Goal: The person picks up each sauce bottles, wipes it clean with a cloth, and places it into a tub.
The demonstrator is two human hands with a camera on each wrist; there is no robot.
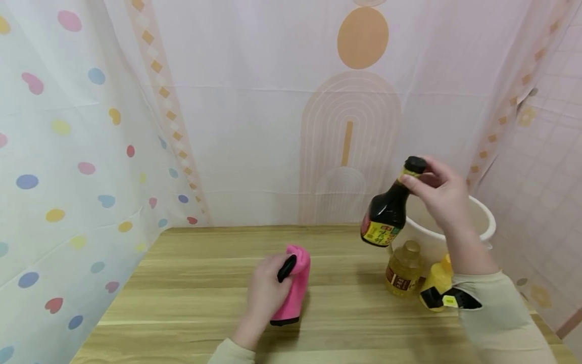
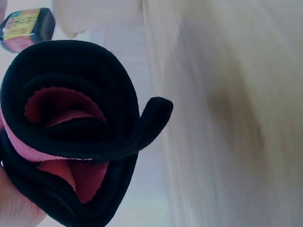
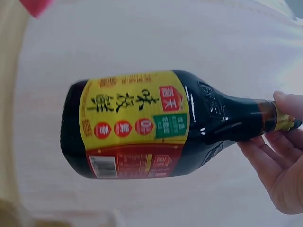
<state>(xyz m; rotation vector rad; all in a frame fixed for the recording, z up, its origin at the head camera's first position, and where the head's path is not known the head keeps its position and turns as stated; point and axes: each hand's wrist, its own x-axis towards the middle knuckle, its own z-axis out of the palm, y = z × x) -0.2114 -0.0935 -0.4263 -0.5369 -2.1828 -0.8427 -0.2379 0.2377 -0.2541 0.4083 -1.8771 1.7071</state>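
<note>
In the head view my right hand point(image 1: 443, 194) grips a dark soy sauce bottle point(image 1: 388, 212) by its neck, tilted, in the air beside the white bucket. Its yellow and red label point(image 3: 137, 111) fills the middle of the right wrist view. My left hand point(image 1: 268, 288) holds a folded pink cloth with black edging point(image 1: 297, 288) over the middle of the table. From the left wrist, the cloth point(image 2: 71, 127) appears rolled up, its black edge toward the camera and a short black end sticking out.
A white bucket point(image 1: 484, 215) stands at the table's right. Before it are a bottle of yellowish oil point(image 1: 404, 270) and a yellow bottle point(image 1: 438, 278), partly hidden by my right forearm. Patterned curtains point(image 1: 245, 126) hang behind the wooden table point(image 1: 191, 293).
</note>
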